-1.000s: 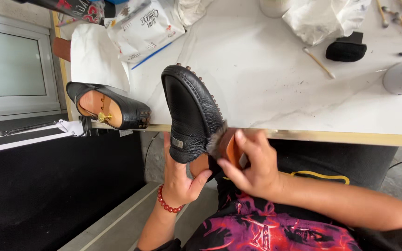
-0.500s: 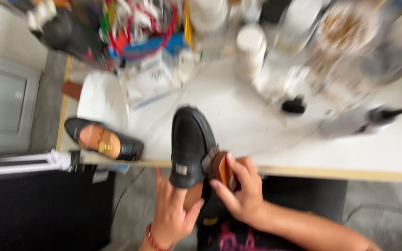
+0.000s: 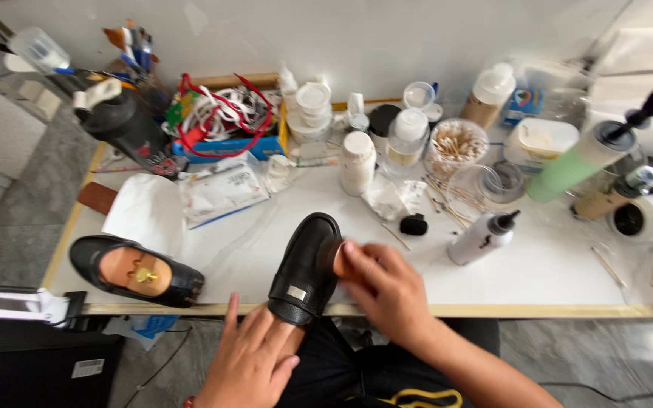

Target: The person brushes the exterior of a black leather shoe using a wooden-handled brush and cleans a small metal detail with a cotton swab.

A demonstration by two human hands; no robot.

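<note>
Two hands work one black loafer (image 3: 305, 268) at the near edge of the white tabletop (image 3: 553, 264). Left hand (image 3: 251, 359) props the heel from below, fingers spread wide; right hand (image 3: 387, 291) closes its fingers on a brown wooden brush (image 3: 339, 258) against the shoe's side. Pebbled leather looks slick, so the shoe could slide off the edge. Its mate (image 3: 134, 270), with a wooden shoe tree, sits leftward.

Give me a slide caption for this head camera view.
Left hand steadies a black loafer while the right hand presses a brush against it.
</note>
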